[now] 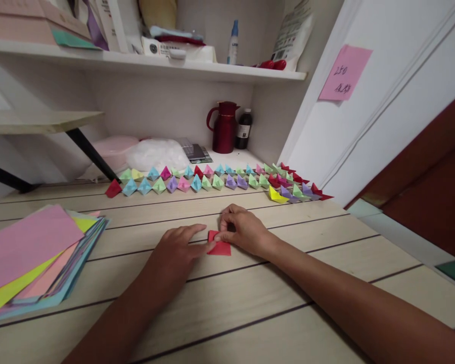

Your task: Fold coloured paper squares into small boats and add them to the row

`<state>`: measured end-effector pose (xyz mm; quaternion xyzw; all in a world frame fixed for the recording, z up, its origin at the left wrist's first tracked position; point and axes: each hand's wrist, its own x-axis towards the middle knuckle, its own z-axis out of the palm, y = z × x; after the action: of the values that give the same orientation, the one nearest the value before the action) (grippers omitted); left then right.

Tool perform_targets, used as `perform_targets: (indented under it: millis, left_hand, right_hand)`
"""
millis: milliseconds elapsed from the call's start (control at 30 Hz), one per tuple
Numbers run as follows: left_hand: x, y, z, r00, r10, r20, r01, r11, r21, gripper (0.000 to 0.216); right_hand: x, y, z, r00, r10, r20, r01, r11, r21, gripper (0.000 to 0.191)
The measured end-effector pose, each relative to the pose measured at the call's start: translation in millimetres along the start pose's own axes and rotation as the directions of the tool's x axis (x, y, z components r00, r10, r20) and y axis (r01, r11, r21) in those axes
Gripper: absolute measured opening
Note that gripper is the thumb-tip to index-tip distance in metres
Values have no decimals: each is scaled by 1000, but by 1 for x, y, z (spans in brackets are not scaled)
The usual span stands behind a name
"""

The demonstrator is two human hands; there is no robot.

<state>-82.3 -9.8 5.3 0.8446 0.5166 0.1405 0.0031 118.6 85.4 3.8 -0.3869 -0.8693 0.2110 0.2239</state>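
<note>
A small folded piece of red paper (pixel 222 248) lies flat on the wooden table (pixel 250 313), in front of me. My right hand (pixel 244 230) comes from the right, its fingers curled and its thumb pressing on the paper's top edge. From the left, my left hand (pixel 182 246) touches the paper's left side with its thumb tip. The left index finger is stretched out above the paper, apart from the thumb; the other left fingers are partly hidden. Beyond my hands stand rows of folded paper boats (pixel 184 184) in many colours.
At the left lies a stack of coloured paper sheets (pixel 30 242). A red jug (pixel 224 129) and a dark bottle (pixel 244 130) stand at the back beneath a white shelf (pixel 144 61). A raised wooden board (pixel 41 121) on black legs juts in from the left.
</note>
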Motion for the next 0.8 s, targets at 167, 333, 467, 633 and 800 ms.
perform_targets:
  millis: [167,333,467,633,800]
  left_hand:
    - [-2,-1,1,1000,17,8,-17,1000,23,60]
    - [-3,-2,0,998,2,60,-2,1000,3,63]
    - [-5,-6,-2,991,-19,133,26,999,-48,67]
    - [-3,-8,-6,983,-34,178,51,994,-92,72]
    - [-4,-7,-7,979,-29,202,45,996,-75,73]
  right_hand:
    - [-2,2,5,995,41,-89,-39,999,32,25]
    - [-1,11,8,981,49,-188,-37,997,67,26]
    - [-6,12,-2,971,-28,-236,49,995,85,23]
    - [-15,2,-15,942,-304,-141,300,953,-51,14]
    - [-22,-15,-15,909,-403,106,416,858,-301,16]
